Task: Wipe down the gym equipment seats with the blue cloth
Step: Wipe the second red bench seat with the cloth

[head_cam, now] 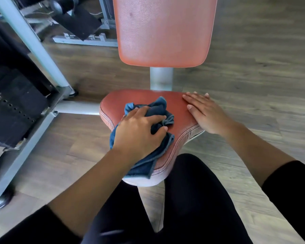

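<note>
Wiping is the step in hand: the left hand [139, 131] sits at the centre of the frame on the blue cloth [159, 107], its fingers [155, 118] curled into the bunched fabric and the thumb pinching a fold. The cloth lies on the near left part of the red seat [144, 95], one corner draping over the front edge. The right hand [204, 113] lies flat on the seat's right side, fingers straight and slightly apart, holding nothing. Done well, the cloth would be spread flatter so more of it meets the vinyl, pressed evenly and swept in overlapping passes from the rear edge toward the front, following the stitched seam. The bracing hand should lift so the patch under it gets covered too. The backrest [164, 32] at upper centre is cut off at the top. The seat's front tip is hidden behind the cloth and the person's dark-clad legs [192, 199], and whether the surface is damp or clean is hard to judge.
</note>
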Action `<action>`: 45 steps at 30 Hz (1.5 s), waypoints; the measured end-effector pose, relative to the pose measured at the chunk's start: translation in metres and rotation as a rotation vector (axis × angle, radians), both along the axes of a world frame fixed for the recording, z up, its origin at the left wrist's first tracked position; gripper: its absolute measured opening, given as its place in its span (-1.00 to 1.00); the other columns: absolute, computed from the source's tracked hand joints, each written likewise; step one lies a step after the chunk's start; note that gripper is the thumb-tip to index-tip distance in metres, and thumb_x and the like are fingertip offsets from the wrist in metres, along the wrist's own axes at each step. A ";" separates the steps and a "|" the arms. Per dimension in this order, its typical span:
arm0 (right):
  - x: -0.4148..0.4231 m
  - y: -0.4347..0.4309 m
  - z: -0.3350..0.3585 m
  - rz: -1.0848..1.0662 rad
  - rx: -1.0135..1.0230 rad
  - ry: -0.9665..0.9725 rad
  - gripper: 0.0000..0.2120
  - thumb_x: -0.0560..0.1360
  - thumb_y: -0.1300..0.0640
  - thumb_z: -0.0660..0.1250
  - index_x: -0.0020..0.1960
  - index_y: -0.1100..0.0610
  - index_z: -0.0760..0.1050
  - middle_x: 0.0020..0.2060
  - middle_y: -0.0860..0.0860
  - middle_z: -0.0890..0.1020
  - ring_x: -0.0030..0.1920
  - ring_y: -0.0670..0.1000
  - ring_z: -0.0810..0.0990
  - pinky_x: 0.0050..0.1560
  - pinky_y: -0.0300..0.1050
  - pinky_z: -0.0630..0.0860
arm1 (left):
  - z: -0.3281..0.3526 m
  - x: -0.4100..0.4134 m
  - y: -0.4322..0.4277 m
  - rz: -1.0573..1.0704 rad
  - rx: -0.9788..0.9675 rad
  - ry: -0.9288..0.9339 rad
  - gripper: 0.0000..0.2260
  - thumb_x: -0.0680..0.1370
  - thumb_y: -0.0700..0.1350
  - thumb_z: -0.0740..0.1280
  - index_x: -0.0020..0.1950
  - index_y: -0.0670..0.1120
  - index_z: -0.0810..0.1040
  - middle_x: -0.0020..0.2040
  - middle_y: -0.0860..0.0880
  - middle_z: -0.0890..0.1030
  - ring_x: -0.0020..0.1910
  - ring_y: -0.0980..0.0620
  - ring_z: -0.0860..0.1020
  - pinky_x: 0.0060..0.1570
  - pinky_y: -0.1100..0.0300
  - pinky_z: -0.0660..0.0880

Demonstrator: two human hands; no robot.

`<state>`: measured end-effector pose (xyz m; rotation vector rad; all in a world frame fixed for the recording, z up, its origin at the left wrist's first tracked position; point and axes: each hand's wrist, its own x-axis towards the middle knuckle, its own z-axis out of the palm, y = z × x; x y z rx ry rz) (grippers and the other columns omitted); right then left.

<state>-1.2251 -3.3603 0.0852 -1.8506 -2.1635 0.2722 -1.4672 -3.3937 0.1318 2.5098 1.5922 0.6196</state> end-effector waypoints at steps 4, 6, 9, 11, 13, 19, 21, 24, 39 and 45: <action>-0.001 0.001 0.000 -0.006 -0.001 0.009 -0.46 0.62 -0.12 -0.12 0.52 0.07 0.17 0.52 0.02 0.21 0.53 -0.01 0.07 0.50 -0.06 -0.21 | 0.003 -0.003 -0.025 0.022 0.042 -0.001 -0.60 0.39 0.29 0.20 0.07 0.16 0.65 0.13 0.03 0.59 0.14 -0.09 0.55 0.01 -0.03 0.55; -0.002 -0.004 0.001 0.003 0.031 0.034 -0.47 0.64 -0.14 -0.08 0.51 0.09 0.20 0.50 0.03 0.24 0.53 0.00 0.09 0.51 -0.08 -0.19 | 0.004 -0.012 -0.037 0.007 0.061 -0.018 -0.60 0.38 0.34 0.22 0.07 0.20 0.64 0.18 0.07 0.58 0.18 -0.03 0.54 0.03 0.03 0.53; -0.012 -0.020 0.010 0.168 0.043 0.114 -0.24 0.51 -0.40 -0.19 0.52 0.04 0.20 0.50 -0.03 0.23 0.52 -0.10 0.07 0.52 -0.13 -0.19 | 0.004 -0.031 -0.050 -0.081 0.081 -0.081 -0.57 0.35 0.36 0.30 0.09 0.17 0.65 0.24 0.08 0.55 0.23 0.02 0.52 0.13 0.06 0.52; -0.019 -0.032 0.014 0.321 -0.024 0.061 -0.10 0.40 -0.53 -0.20 0.55 0.02 0.08 0.53 -0.07 0.09 0.53 -0.14 -0.06 0.51 -0.13 -0.26 | 0.000 -0.046 -0.057 -0.169 0.102 -0.132 -0.50 0.33 0.37 0.36 0.13 0.11 0.65 0.28 0.02 0.53 0.29 -0.01 0.48 0.20 0.01 0.48; -0.021 -0.038 0.015 0.400 -0.022 -0.101 0.08 0.27 -0.64 -0.14 0.57 0.04 -0.06 0.54 -0.05 -0.05 0.54 -0.11 -0.16 0.51 -0.08 -0.31 | -0.003 -0.060 -0.061 -0.247 0.127 -0.147 -0.44 0.32 0.35 0.41 0.17 0.04 0.63 0.31 -0.05 0.50 0.32 -0.07 0.45 0.23 -0.06 0.45; -0.020 -0.035 0.007 0.411 0.105 -0.218 0.19 0.17 -0.63 0.18 0.53 0.16 0.13 0.52 0.08 0.17 0.53 0.06 0.11 0.51 0.12 0.03 | -0.012 -0.054 -0.066 -0.229 0.282 -0.151 -0.47 0.31 0.35 0.45 0.08 -0.01 0.68 0.22 -0.12 0.57 0.23 -0.17 0.52 0.14 -0.12 0.48; -0.021 -0.033 0.007 0.406 0.113 -0.192 0.14 0.19 -0.58 0.23 0.52 0.14 0.15 0.51 0.07 0.20 0.52 0.04 0.13 0.51 0.11 0.06 | -0.014 -0.036 -0.069 -0.188 0.362 -0.091 -0.53 0.32 0.35 0.44 0.02 0.03 0.70 0.17 -0.10 0.61 0.16 -0.16 0.56 0.07 -0.09 0.51; -0.021 -0.034 0.007 0.400 0.096 -0.166 0.14 0.19 -0.59 0.21 0.53 0.12 0.14 0.52 0.04 0.18 0.53 0.00 0.09 0.52 0.01 -0.03 | -0.015 -0.021 -0.070 -0.162 0.401 -0.039 -0.60 0.36 0.30 0.42 0.02 0.06 0.69 0.14 -0.09 0.62 0.13 -0.17 0.58 0.02 -0.08 0.53; -0.020 -0.041 0.021 0.415 -0.047 -0.127 -0.04 0.36 -0.57 -0.22 0.57 0.00 -0.13 0.55 -0.08 -0.11 0.51 -0.19 -0.26 0.52 -0.11 -0.27 | 0.008 -0.027 -0.050 0.434 -0.183 -0.218 -0.56 0.42 0.29 0.32 0.26 0.23 0.46 0.32 0.02 0.38 0.22 -0.11 0.45 0.11 0.06 0.41; -0.029 -0.037 0.022 0.314 -0.106 0.046 -0.25 0.48 -0.40 -0.31 0.55 -0.07 -0.02 0.54 -0.16 -0.01 0.49 -0.29 -0.18 0.50 -0.21 -0.27 | 0.012 -0.025 -0.005 0.494 -0.336 -0.121 -0.52 0.45 0.29 0.28 0.32 0.15 0.39 0.23 -0.14 0.38 0.09 -0.24 0.50 0.07 0.02 0.43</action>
